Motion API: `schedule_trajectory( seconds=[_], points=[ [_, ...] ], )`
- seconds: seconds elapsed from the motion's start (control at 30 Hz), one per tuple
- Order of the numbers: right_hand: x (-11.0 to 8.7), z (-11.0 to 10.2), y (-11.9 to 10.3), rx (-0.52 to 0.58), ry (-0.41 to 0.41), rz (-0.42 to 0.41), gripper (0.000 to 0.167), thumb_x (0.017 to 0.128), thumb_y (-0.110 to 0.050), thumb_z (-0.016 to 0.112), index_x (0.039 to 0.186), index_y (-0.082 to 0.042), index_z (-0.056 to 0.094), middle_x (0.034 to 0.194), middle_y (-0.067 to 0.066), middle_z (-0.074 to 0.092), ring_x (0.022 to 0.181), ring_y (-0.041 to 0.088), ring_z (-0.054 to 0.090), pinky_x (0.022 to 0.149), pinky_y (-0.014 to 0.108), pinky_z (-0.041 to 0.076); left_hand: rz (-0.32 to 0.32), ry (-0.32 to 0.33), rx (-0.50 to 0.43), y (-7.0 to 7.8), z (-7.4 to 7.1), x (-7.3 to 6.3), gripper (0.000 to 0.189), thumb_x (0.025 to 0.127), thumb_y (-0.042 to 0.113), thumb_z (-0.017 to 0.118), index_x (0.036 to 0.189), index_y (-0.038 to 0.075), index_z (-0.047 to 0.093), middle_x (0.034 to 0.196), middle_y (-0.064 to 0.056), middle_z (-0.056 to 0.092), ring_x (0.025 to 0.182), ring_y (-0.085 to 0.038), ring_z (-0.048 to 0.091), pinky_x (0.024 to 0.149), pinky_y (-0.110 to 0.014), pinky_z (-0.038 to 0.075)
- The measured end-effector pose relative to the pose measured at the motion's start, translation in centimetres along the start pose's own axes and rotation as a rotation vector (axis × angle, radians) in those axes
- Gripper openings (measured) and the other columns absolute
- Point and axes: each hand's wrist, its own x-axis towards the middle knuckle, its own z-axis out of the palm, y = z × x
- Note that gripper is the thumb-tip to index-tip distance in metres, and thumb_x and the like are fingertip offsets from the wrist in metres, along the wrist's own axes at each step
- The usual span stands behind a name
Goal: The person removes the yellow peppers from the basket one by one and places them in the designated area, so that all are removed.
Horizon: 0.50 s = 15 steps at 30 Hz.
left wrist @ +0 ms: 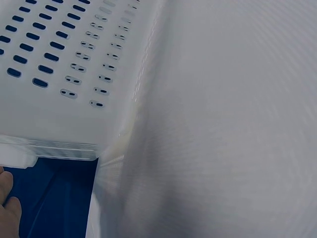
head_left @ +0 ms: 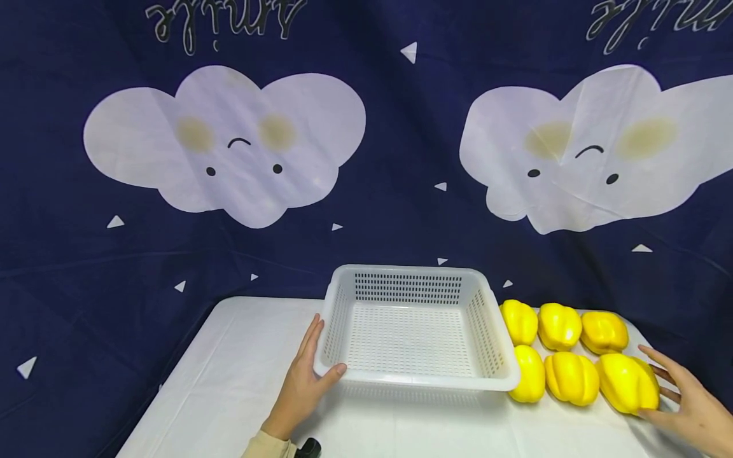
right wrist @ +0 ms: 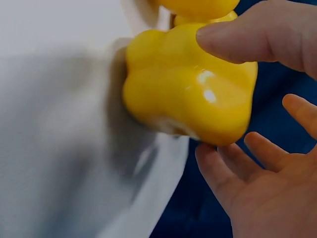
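Observation:
A white plastic basket (head_left: 418, 381) with slotted walls stands on the table with nothing inside it. My left hand (head_left: 303, 385) holds its near left corner, the thumb along the front rim and the fingers against the left side. In the left wrist view only a few fingertips (left wrist: 9, 210) appear beside the basket wall (left wrist: 59, 114). At the right, my right hand (head_left: 684, 401) is spread around the outer end of the nearest-right yellow bell pepper (head_left: 627, 383). The right wrist view has the thumb over this pepper (right wrist: 183, 84), with fairly straight fingers at its far side.
More yellow bell peppers (head_left: 571, 378) lie in two rows right of the basket, the left ones close against its wall. White cloth covers the table (head_left: 229, 381). A dark blue curtain (head_left: 401, 159) with cloud prints hangs behind, and the table's right edge is near my right hand.

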Motion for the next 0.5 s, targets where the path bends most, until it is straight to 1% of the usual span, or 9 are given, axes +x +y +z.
schedule_trajectory(
  seconds=[0.07, 0.1, 0.17, 0.23, 0.3, 0.33, 0.37, 0.4, 0.5],
  points=[
    [0.1, -0.3, -0.2, -0.028, 0.014, -0.007, 0.129, 0.056, 0.008, 0.09, 0.157, 0.005, 0.01, 0.146, 0.047, 0.019, 0.115, 0.054, 0.039, 0.067, 0.027, 0.057, 0.003, -0.002, 0.001, 0.0, 0.0, 0.0, 0.088, 0.091, 0.039, 0.073, 0.159, 0.006, 0.026, 0.167, -0.003, 0.017, 0.149, -0.033, 0.025, 0.115, -0.06, 0.027],
    [0.0, -0.3, -0.3, -0.041, 0.023, -0.007, 0.128, 0.056, 0.006, 0.09, 0.157, 0.004, 0.012, 0.143, 0.047, 0.023, 0.116, 0.054, 0.039, 0.075, 0.017, 0.054, 0.005, -0.003, 0.002, 0.0, 0.0, 0.1, 0.088, 0.091, 0.039, 0.073, 0.159, 0.006, 0.026, 0.167, -0.003, 0.017, 0.149, -0.033, 0.025, 0.115, -0.06, 0.027],
    [0.0, -0.4, -0.7, -0.044, 0.036, -0.018, 0.126, 0.057, 0.007, 0.09, 0.157, 0.005, 0.013, 0.14, 0.047, 0.025, 0.113, 0.063, 0.034, 0.097, 0.018, 0.048, 0.008, -0.006, 0.006, 0.1, 0.0, 0.1, 0.088, 0.091, 0.039, 0.073, 0.159, 0.006, 0.026, 0.167, -0.003, 0.017, 0.149, -0.033, 0.025, 0.115, -0.059, 0.027],
    [0.1, -0.5, -1.2, -0.061, 0.049, -0.012, 0.123, 0.058, 0.006, 0.09, 0.156, 0.005, 0.015, 0.139, 0.046, 0.026, 0.114, 0.063, 0.031, 0.116, 0.042, 0.034, 0.009, -0.01, 0.011, 0.1, -0.1, 0.1, 0.089, 0.091, 0.039, 0.073, 0.159, 0.006, 0.026, 0.167, -0.003, 0.017, 0.149, -0.034, 0.025, 0.115, -0.06, 0.028],
    [0.3, -0.4, -1.9, -0.072, 0.059, -0.012, 0.119, 0.06, 0.005, 0.089, 0.154, 0.007, 0.017, 0.141, 0.046, 0.024, 0.118, 0.064, 0.028, 0.118, 0.06, 0.02, 0.005, -0.015, 0.023, 0.1, -0.2, 0.2, 0.089, 0.091, 0.04, 0.072, 0.158, 0.006, 0.027, 0.167, -0.003, 0.017, 0.149, -0.034, 0.026, 0.114, -0.06, 0.028],
    [0.4, -0.5, -2.3, -0.083, 0.052, 0.003, 0.117, 0.062, 0.002, 0.089, 0.154, 0.007, 0.017, 0.142, 0.046, 0.022, 0.121, 0.065, 0.025, 0.109, 0.074, 0.019, 0.001, -0.018, 0.029, 0.2, -0.3, 0.2, 0.089, 0.091, 0.04, 0.072, 0.158, 0.006, 0.027, 0.167, -0.003, 0.017, 0.149, -0.034, 0.026, 0.114, -0.061, 0.029],
    [0.5, -0.5, -2.7, -0.103, 0.052, 0.019, 0.115, 0.064, 0.0, 0.088, 0.153, 0.008, 0.017, 0.144, 0.046, 0.021, 0.124, 0.066, 0.023, 0.109, 0.074, 0.018, -0.002, -0.022, 0.034, 0.2, -0.4, 0.2, 0.089, 0.091, 0.041, 0.072, 0.158, 0.006, 0.027, 0.167, -0.002, 0.017, 0.149, -0.034, 0.026, 0.113, -0.061, 0.029],
    [0.7, -0.5, -3.1, -0.117, 0.052, 0.026, 0.112, 0.066, -0.001, 0.088, 0.153, 0.009, 0.017, 0.145, 0.045, 0.019, 0.127, 0.066, 0.021, 0.098, 0.083, 0.018, -0.007, -0.026, 0.041, 0.3, -0.5, 0.2, 0.089, 0.091, 0.042, 0.072, 0.158, 0.006, 0.027, 0.167, -0.002, 0.017, 0.148, -0.034, 0.027, 0.113, -0.061, 0.03],
    [1.0, -0.3, -4.4, -0.145, 0.068, 0.036, 0.107, 0.071, -0.005, 0.086, 0.153, 0.009, 0.018, 0.148, 0.044, 0.016, 0.132, 0.066, 0.016, 0.099, 0.084, 0.015, -0.021, -0.043, 0.056, 0.4, -0.9, 0.2, 0.09, 0.091, 0.044, 0.072, 0.159, 0.006, 0.027, 0.168, -0.001, 0.016, 0.149, -0.034, 0.026, 0.113, -0.062, 0.03]
  ],
)
